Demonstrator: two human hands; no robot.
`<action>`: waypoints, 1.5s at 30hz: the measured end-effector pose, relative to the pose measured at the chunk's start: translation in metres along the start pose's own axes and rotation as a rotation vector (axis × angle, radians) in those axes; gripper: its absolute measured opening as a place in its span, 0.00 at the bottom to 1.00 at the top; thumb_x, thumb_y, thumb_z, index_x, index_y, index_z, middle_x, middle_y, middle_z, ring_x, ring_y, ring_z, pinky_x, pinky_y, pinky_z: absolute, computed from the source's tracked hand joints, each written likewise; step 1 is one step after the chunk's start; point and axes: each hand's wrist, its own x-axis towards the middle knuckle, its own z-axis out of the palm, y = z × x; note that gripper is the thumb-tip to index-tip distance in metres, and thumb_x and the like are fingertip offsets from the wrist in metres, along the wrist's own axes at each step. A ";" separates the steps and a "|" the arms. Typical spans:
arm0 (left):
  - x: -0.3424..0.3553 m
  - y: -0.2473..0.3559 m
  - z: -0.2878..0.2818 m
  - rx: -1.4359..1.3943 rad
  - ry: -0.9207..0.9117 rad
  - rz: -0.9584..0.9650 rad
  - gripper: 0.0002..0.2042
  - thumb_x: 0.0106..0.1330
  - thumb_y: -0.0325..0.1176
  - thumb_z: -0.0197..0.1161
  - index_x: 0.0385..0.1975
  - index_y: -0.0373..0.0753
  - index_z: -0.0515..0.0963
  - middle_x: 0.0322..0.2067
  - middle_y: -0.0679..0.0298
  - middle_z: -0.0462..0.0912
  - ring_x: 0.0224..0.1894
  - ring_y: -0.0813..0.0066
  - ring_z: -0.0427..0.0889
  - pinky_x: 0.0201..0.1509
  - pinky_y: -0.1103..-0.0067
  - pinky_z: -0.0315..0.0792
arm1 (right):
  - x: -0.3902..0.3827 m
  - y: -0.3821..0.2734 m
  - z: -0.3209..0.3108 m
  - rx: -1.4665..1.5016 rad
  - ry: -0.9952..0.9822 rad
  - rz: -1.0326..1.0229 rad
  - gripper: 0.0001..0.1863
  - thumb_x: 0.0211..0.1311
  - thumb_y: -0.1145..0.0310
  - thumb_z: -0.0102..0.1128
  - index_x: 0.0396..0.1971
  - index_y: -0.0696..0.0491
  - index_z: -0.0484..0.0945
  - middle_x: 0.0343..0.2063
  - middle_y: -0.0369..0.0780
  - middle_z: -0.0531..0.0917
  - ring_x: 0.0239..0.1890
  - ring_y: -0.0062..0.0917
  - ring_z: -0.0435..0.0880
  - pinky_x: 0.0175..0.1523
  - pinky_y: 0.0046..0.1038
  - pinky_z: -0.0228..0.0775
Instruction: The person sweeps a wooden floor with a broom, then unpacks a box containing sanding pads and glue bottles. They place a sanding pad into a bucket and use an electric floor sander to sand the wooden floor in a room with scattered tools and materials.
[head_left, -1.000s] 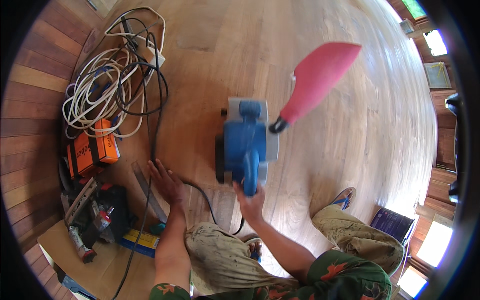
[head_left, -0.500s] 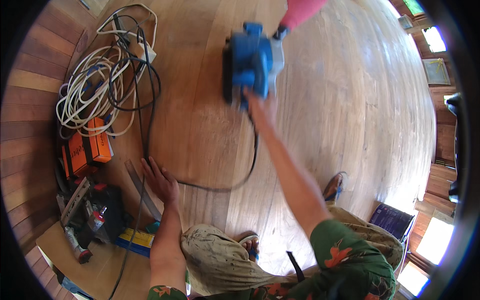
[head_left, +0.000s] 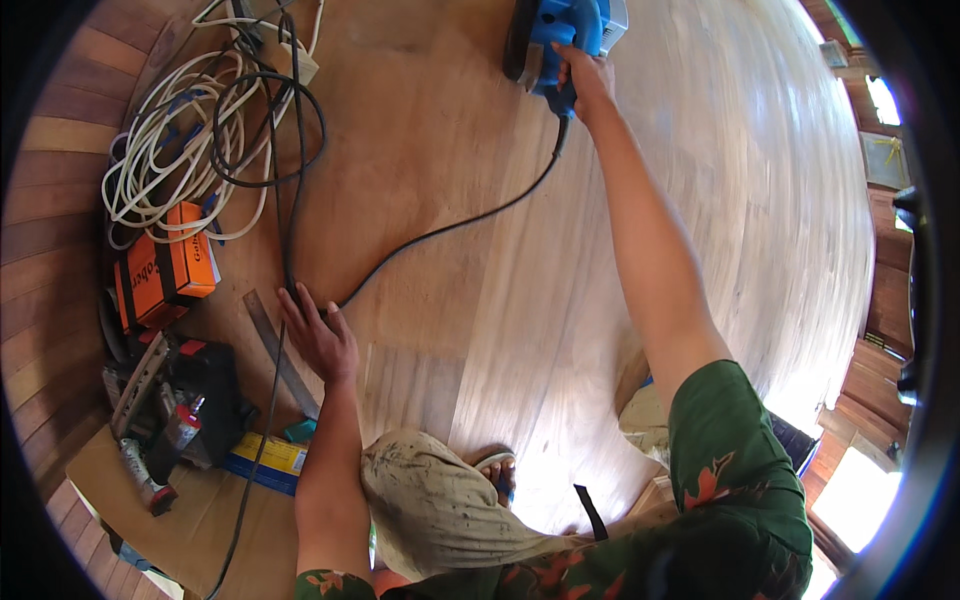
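Note:
A blue belt sander (head_left: 583, 22) sits at the top edge of the head view, its far end cut off by the picture's edge. My right hand (head_left: 590, 80) is wrapped round its rear handle, with the arm stretched far forward. From the handle a black power cord (head_left: 440, 237) curves across the wooden floor (head_left: 430, 330) toward my left hand (head_left: 325, 335). That hand rests with fingers stretched out over the cord, where it meets another dark length of cable. Whether the palm presses the cord down, I cannot tell.
To the left lie coiled white extension cable (head_left: 150, 185), an orange box (head_left: 150, 285) and a black tool case (head_left: 215, 390). A flat strip (head_left: 280, 350) lies beside my left hand. Brown cardboard (head_left: 240, 540) is at lower left, a plank wall (head_left: 60, 230) beyond. My sandalled foot (head_left: 497, 470) is below.
My right hand has pushed the sander forward and slightly right, and its pink dust bag has left the picture. The cord is drawn out straighter. My left hand stays nearly in place.

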 end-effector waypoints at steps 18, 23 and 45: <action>-0.002 -0.011 0.005 -0.012 -0.018 0.057 0.38 0.62 0.33 0.52 0.78 0.38 0.59 0.80 0.45 0.50 0.81 0.42 0.51 0.81 0.53 0.52 | -0.382 0.069 -0.040 -0.017 0.072 0.250 0.12 0.64 0.69 0.76 0.32 0.53 0.77 0.20 0.29 0.75 0.21 0.11 0.71 0.27 0.22 0.62; -0.002 -0.018 0.009 -0.069 0.014 0.070 0.39 0.57 0.30 0.50 0.76 0.34 0.64 0.79 0.45 0.54 0.81 0.43 0.53 0.81 0.55 0.53 | -0.441 0.086 -0.036 -0.076 0.024 0.158 0.11 0.67 0.71 0.73 0.38 0.52 0.76 0.19 0.30 0.75 0.17 0.11 0.69 0.23 0.20 0.59; -0.027 -0.058 0.007 -0.121 -0.009 0.180 0.37 0.60 0.18 0.59 0.75 0.33 0.64 0.78 0.50 0.59 0.81 0.52 0.54 0.84 0.64 0.53 | -0.485 0.094 -0.023 0.010 -0.087 0.194 0.13 0.65 0.65 0.74 0.38 0.55 0.79 0.26 0.31 0.78 0.29 0.18 0.72 0.37 0.28 0.68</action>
